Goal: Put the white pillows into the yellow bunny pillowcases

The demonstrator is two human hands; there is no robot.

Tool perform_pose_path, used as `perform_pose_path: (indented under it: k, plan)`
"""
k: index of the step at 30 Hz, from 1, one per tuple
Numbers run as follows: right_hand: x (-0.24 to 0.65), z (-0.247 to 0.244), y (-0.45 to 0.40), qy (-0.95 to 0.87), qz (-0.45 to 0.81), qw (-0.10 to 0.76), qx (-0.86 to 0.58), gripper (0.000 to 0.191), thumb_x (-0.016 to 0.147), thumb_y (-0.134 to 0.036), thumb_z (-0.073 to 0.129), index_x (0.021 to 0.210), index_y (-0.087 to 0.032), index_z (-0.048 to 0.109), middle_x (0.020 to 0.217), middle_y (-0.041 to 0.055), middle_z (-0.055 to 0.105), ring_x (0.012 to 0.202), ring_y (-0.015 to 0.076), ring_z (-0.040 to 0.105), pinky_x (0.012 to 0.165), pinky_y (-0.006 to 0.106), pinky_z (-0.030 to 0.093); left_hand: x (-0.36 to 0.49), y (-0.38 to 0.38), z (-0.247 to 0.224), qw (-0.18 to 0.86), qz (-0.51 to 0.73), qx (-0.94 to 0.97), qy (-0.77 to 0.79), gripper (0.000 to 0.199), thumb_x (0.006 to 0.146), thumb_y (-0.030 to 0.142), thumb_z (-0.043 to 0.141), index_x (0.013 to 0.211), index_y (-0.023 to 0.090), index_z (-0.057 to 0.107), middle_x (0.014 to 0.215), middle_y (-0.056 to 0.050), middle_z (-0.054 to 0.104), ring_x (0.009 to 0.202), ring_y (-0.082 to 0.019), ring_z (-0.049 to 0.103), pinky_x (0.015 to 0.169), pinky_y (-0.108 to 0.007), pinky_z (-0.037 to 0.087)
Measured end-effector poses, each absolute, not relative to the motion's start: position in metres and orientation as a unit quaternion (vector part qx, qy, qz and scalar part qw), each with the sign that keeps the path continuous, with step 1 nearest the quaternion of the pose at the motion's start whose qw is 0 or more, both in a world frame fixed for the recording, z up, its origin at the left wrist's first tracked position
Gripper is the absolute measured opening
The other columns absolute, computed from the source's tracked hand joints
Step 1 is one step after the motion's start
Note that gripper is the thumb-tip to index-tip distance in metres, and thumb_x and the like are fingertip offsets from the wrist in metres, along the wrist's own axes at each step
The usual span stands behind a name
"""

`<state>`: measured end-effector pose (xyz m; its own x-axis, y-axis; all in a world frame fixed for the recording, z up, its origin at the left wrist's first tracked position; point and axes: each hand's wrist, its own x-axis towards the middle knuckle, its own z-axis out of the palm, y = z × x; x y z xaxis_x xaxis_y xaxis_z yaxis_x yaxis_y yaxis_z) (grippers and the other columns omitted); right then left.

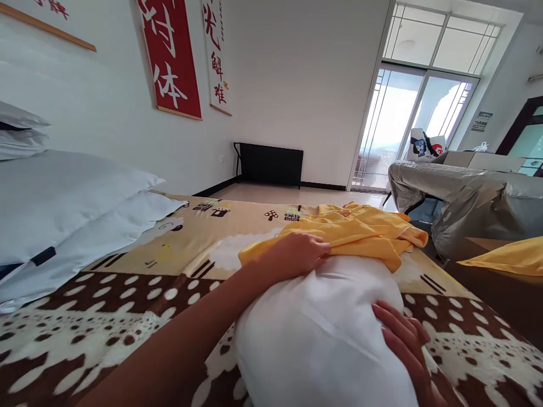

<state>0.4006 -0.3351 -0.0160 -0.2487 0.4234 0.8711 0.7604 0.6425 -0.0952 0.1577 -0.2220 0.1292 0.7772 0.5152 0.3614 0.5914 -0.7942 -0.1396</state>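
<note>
A plump white pillow [322, 333] lies close in front of me on a patterned blanket. At its far end is a rumpled yellow cloth [360, 229], touching the pillow. My left hand [299, 253] reaches across to that end, its fingers curled together at the edge where yellow cloth and white fabric meet. On the pillow's right side rests my right hand [405, 333], fingers spread along the white fabric and bent slightly around it. The lower part of the pillow runs out of view.
White pillows [72, 209] are stacked on the left of the brown and beige blanket [139, 305]. At the right, another yellow cloth [509, 257] lies on a box, near a plastic-covered table [462, 181]. A black panel [271, 165] stands by the far wall.
</note>
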Motion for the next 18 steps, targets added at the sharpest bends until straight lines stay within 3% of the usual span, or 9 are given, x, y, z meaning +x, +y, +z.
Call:
perform_pose_path:
  k: [3,7,12,15,18]
  plan:
    - [0.364,0.012,-0.32,-0.827,-0.184,0.461,-0.265,0.056,0.085,-0.044,0.04,0.138,-0.027,0.032,0.124,0.0119,0.058,0.118,0.0327,0.052,0.093,0.051,0.038,0.169,-0.214,0.137,0.096,-0.116,-0.945,-0.292,0.019,0.086,0.024,0.046,0.098,0.019,0.061,0.097,-0.006,0.064,0.089,-0.019,0.061,0.078,-0.028,0.046]
    - [0.327,0.055,-0.299,-0.862,-0.158,0.452,-0.169,0.059,0.084,-0.05,0.041,0.135,-0.02,0.034,0.122,0.0105,0.061,0.12,0.0287,0.051,0.104,0.045,0.028,0.146,-0.192,0.132,0.134,-0.135,-0.912,-0.364,0.034,0.086,0.019,0.044,0.119,0.021,0.051,0.123,-0.009,0.057,0.107,-0.022,0.056,0.089,-0.033,0.043]
    - [0.271,0.087,-0.275,-0.907,-0.148,0.389,-0.069,0.067,0.081,-0.067,0.041,0.127,-0.018,0.044,0.109,0.009,0.064,0.109,0.0226,0.057,0.098,0.035,0.037,0.106,-0.179,0.123,0.169,-0.11,-0.874,-0.441,0.032,0.089,0.022,0.042,0.12,0.023,0.049,0.112,-0.007,0.063,0.099,-0.023,0.06,0.077,-0.033,0.043]
    - [0.231,0.099,-0.266,-0.929,-0.141,0.342,-0.026,0.067,0.079,-0.074,0.035,0.111,-0.018,0.052,0.093,0.006,0.065,0.09,0.0181,0.059,0.089,0.032,0.042,0.082,-0.181,0.114,0.218,-0.132,-0.834,-0.489,0.032,0.085,0.014,0.044,0.116,0.02,0.051,0.11,-0.009,0.063,0.101,-0.025,0.057,0.08,-0.036,0.04]
    - [0.197,0.107,-0.263,-0.938,-0.138,0.318,0.008,0.069,0.078,-0.078,0.024,0.094,-0.019,0.056,0.083,0.0037,0.064,0.084,0.0165,0.058,0.081,0.031,0.043,0.055,-0.188,0.103,0.264,-0.16,-0.776,-0.55,0.031,0.085,0.014,0.04,0.114,0.019,0.05,0.113,-0.012,0.06,0.103,-0.029,0.054,0.083,-0.039,0.039]
